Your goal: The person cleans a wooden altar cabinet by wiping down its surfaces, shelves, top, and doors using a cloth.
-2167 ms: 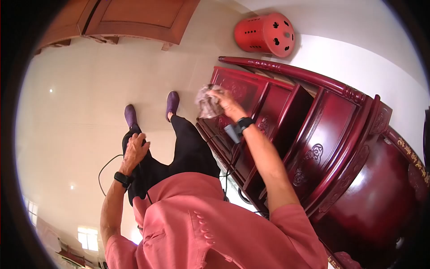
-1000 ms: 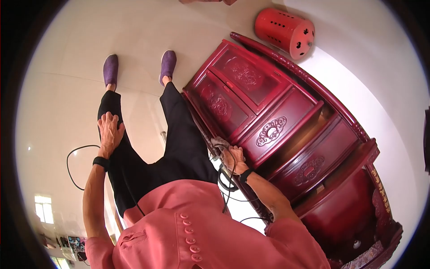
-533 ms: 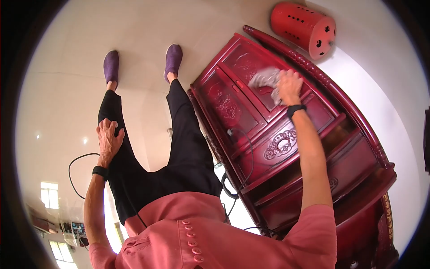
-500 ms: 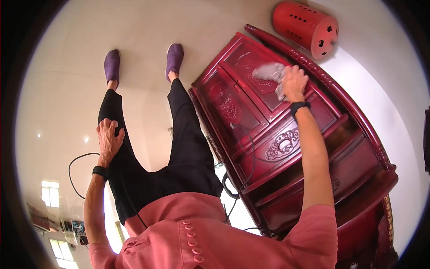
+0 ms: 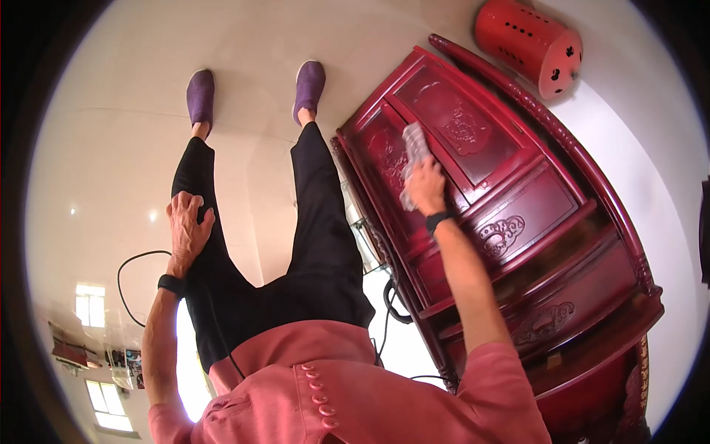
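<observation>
A crumpled light grey cloth (image 5: 416,146) is in my right hand (image 5: 427,185), pressed on the front of a dark red carved wooden cabinet (image 5: 529,203). The cloth lies over the left door panel, close to the gap between the two doors, and my fingers are wrapped over it. My left hand (image 5: 189,226) rests on the black trousers (image 5: 244,296) near the knee, its fingers bent and somewhat apart, holding nothing. Each wrist has a black band.
A red perforated cylinder (image 5: 529,44) stands beyond the cabinet, beside the white wall (image 5: 629,148). Black cables (image 5: 122,277) hang left of my legs and beside the cabinet. Purple shoes (image 5: 200,96) are on the pale shiny floor (image 5: 118,163).
My right hand has moved left with the cloth, from the right door panel to the left one. The view has shifted slightly. My left hand stays on the leg.
</observation>
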`<state>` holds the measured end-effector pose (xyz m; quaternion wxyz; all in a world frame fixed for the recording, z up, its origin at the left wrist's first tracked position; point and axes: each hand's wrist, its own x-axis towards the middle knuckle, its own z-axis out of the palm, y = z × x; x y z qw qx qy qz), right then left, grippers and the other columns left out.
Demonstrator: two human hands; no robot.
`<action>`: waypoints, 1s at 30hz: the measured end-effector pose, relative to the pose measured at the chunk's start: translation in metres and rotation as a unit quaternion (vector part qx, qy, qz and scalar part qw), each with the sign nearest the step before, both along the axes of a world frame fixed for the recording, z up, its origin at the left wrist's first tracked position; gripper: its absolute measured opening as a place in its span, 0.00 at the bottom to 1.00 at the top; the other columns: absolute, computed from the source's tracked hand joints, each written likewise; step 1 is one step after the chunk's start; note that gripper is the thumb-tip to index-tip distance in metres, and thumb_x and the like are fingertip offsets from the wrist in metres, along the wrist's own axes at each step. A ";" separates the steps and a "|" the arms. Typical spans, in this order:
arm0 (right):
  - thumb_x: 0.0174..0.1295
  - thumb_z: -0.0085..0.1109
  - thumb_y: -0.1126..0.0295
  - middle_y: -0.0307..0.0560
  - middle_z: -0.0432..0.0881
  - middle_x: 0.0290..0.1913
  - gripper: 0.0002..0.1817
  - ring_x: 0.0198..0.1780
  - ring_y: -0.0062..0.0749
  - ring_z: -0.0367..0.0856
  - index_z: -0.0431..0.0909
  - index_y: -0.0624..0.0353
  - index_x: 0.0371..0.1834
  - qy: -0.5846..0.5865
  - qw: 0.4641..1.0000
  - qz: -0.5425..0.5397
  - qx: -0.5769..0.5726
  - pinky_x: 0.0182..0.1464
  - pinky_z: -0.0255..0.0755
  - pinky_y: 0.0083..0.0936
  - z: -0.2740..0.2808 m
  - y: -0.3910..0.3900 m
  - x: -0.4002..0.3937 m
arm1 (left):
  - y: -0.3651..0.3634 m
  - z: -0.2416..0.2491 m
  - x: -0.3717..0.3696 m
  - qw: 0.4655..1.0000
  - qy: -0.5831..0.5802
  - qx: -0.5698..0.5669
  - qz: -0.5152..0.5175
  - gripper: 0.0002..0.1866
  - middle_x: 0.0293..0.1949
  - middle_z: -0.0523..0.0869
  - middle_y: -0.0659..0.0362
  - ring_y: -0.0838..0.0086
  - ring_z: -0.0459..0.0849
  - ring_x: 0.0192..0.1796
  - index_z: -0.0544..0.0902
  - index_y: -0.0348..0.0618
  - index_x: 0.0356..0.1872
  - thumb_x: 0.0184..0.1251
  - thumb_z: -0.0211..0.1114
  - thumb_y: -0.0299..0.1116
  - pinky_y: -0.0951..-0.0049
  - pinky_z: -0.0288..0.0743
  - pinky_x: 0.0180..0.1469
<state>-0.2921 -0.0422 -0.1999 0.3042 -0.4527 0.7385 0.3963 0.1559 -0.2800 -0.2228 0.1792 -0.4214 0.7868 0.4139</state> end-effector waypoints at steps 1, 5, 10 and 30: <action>0.47 0.67 0.59 0.52 0.70 0.52 0.22 0.50 0.49 0.74 0.78 0.59 0.43 -0.027 0.998 -0.038 0.043 0.43 0.79 0.38 0.003 0.012 0.021 | 0.000 0.000 0.001 1.000 -0.002 0.000 0.002 0.13 0.37 0.71 0.54 0.58 0.71 0.47 0.74 0.43 0.36 0.49 0.65 0.31 0.57 0.62 0.51; 0.54 0.58 0.66 0.48 0.74 0.47 0.11 0.49 0.46 0.75 0.80 0.57 0.39 -0.082 0.994 -0.013 0.078 0.42 0.76 0.38 0.001 0.051 0.089 | 0.000 0.000 0.000 1.000 -0.004 0.008 0.003 0.13 0.37 0.71 0.54 0.58 0.71 0.48 0.74 0.43 0.36 0.50 0.65 0.30 0.57 0.62 0.51; 0.60 0.50 0.65 0.46 0.79 0.43 0.10 0.47 0.39 0.76 0.80 0.53 0.38 -0.086 0.993 0.033 0.080 0.44 0.71 0.37 -0.030 0.044 0.057 | 0.001 -0.002 -0.001 1.000 -0.005 0.007 -0.002 0.13 0.37 0.71 0.55 0.59 0.70 0.48 0.74 0.43 0.37 0.50 0.65 0.30 0.57 0.61 0.52; 0.55 0.62 0.57 0.46 0.77 0.49 0.19 0.54 0.43 0.73 0.74 0.50 0.48 0.038 0.999 0.012 0.000 0.50 0.70 0.47 -0.153 -0.078 -0.119 | 0.004 -0.003 -0.020 0.998 -0.057 0.026 -0.011 0.15 0.38 0.72 0.56 0.60 0.71 0.48 0.75 0.44 0.38 0.48 0.66 0.31 0.57 0.61 0.52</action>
